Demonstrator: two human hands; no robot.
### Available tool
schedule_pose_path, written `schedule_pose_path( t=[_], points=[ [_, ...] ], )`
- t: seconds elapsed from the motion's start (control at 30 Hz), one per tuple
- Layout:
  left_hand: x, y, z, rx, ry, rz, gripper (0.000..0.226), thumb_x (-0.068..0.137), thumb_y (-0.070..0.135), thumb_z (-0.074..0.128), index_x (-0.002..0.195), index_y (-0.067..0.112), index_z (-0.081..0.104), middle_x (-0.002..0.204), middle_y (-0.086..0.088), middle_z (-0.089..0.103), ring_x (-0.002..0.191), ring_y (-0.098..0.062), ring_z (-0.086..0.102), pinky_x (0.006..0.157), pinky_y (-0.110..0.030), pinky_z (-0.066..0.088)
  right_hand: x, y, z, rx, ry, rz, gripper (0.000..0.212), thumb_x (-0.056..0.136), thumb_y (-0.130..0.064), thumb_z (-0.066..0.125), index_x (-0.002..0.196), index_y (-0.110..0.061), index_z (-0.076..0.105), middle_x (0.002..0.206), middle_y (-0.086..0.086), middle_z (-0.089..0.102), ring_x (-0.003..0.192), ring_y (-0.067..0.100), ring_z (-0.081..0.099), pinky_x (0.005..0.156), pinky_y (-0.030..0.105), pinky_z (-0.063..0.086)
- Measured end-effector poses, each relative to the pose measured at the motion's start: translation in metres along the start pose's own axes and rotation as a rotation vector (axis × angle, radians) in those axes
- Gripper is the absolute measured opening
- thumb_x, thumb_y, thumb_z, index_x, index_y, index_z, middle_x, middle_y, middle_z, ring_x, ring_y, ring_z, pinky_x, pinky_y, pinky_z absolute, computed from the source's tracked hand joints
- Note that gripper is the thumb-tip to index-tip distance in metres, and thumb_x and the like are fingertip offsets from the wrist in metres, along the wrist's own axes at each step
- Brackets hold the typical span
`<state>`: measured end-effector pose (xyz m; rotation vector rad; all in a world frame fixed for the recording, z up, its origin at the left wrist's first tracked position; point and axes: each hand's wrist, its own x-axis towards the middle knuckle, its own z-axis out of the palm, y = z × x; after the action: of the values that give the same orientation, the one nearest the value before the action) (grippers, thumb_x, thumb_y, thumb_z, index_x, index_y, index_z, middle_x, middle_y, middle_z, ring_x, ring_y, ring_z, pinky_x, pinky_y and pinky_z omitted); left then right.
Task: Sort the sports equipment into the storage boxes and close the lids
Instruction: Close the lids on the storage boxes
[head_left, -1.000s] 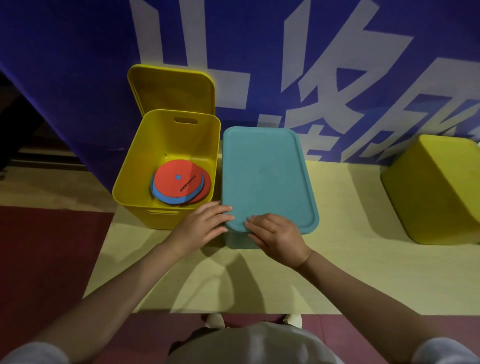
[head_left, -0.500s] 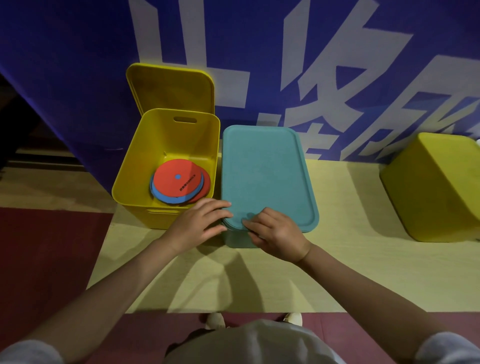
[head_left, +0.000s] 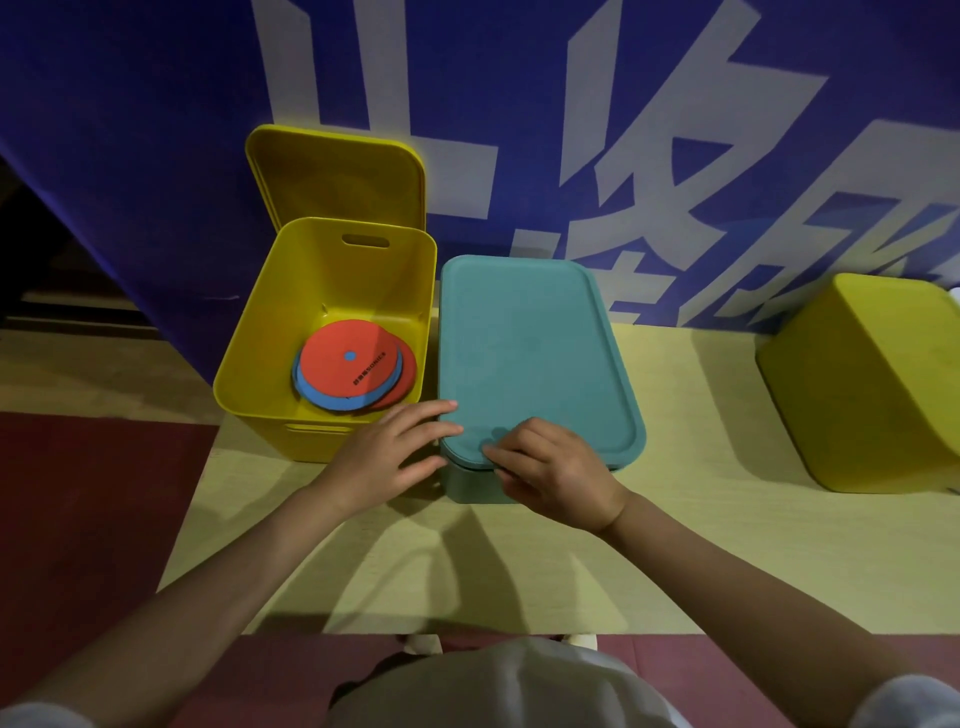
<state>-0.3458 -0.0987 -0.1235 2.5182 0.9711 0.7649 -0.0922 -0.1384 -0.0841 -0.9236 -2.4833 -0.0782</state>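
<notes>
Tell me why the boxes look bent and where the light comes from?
Head view: the wide lens bows the edges, so the right yellow box leans outward; the arms cast shadows toward the viewer on the table, so light comes from ahead; the teal lid shows no glare; corners darken.

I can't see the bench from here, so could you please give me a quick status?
Both hands, left and right, on teal lid's near edge. Yellow box open, discs inside. Nothing in the way.
</notes>
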Motion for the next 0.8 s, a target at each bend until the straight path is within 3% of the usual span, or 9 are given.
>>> schedule_pose_path(
  t=[0.3, 0.47, 0.63, 0.7, 0.8],
  points=[
    [0.001, 0.001, 0.000, -0.014, -0.004, -0.008, 0.034, 0.091, 0.038, 0.055, 0.123, 0.027, 0.062, 0.138, 0.009, 0.049, 0.119, -0.015, 0.048, 0.093, -0.033, 0.048, -0.011, -0.001, 0.009, 0.046, -0.020, 0.049, 0.023, 0.091, -0.017, 0.063, 0.110, -0.006, 0.069, 0.094, 0.008, 0.063, 0.083, 0.022, 0.057, 0.070, 0.030, 0.049],
    [-0.003, -0.002, 0.002, -0.001, -0.082, -0.035, 0.037, 0.087, 0.044, 0.059, 0.122, 0.030, 0.061, 0.138, 0.010, 0.049, 0.121, -0.012, 0.046, 0.089, -0.037, 0.052, -0.017, -0.001, 0.021, 0.106, -0.033, 0.052, 0.022, 0.093, -0.015, 0.061, 0.112, -0.004, 0.066, 0.095, 0.009, 0.061, 0.083, 0.023, 0.055, 0.071, 0.031, 0.047],
    [-0.001, 0.013, 0.003, -0.010, 0.008, -0.104, 0.035, 0.086, 0.045, 0.058, 0.114, 0.026, 0.067, 0.132, 0.010, 0.055, 0.117, -0.012, 0.047, 0.091, -0.033, 0.048, -0.023, 0.003, 0.014, 0.146, -0.021, 0.154, 0.021, 0.094, -0.023, 0.059, 0.102, -0.008, 0.071, 0.093, 0.006, 0.062, 0.084, 0.023, 0.056, 0.073, 0.032, 0.046],
    [0.003, 0.024, 0.007, 0.010, 0.056, -0.169, 0.033, 0.089, 0.042, 0.052, 0.112, 0.025, 0.068, 0.129, 0.011, 0.057, 0.118, -0.011, 0.044, 0.090, -0.035, 0.048, -0.032, 0.019, 0.003, 0.048, 0.041, 0.304, 0.025, 0.094, -0.029, 0.056, 0.096, -0.009, 0.072, 0.095, 0.007, 0.063, 0.088, 0.026, 0.058, 0.075, 0.039, 0.048],
    [0.017, 0.034, 0.021, 0.034, 0.114, -0.327, 0.031, 0.093, 0.030, 0.051, 0.121, 0.022, 0.062, 0.137, 0.003, 0.049, 0.131, -0.016, 0.034, 0.105, -0.039, 0.039, -0.050, 0.038, -0.013, -0.063, 0.068, 0.898, 0.041, 0.094, -0.035, 0.050, 0.124, -0.009, 0.059, 0.122, 0.014, 0.055, 0.115, 0.030, 0.048, 0.096, 0.048, 0.044]
  ],
)
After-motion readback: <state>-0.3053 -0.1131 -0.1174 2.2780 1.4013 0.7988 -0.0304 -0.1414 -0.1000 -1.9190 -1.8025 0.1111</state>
